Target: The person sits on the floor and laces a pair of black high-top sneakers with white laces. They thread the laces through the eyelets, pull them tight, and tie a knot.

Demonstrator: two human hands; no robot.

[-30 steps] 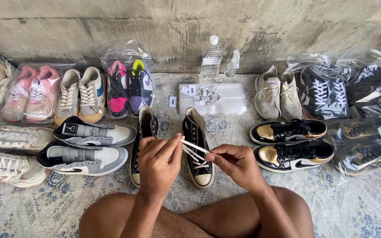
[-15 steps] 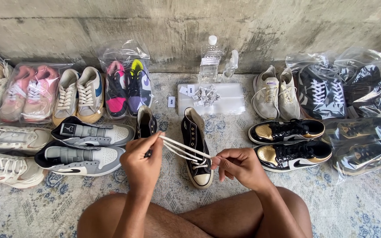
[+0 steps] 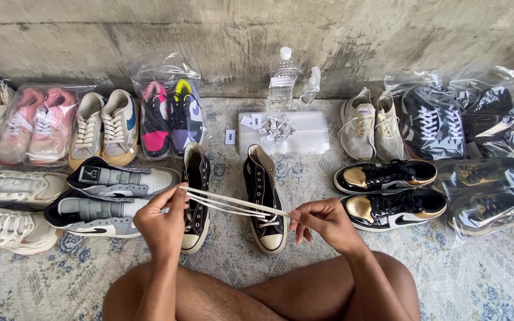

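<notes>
Head view of a person seated cross-legged on a patterned rug (image 3: 43, 279). The left hand (image 3: 163, 223) and right hand (image 3: 322, 223) are held well apart, each pinched shut on an end of a white shoelace (image 3: 233, 204) stretched taut between them. The lace runs above a pair of black high-top shoes (image 3: 263, 199), which stand on the rug just in front of the knees.
</notes>
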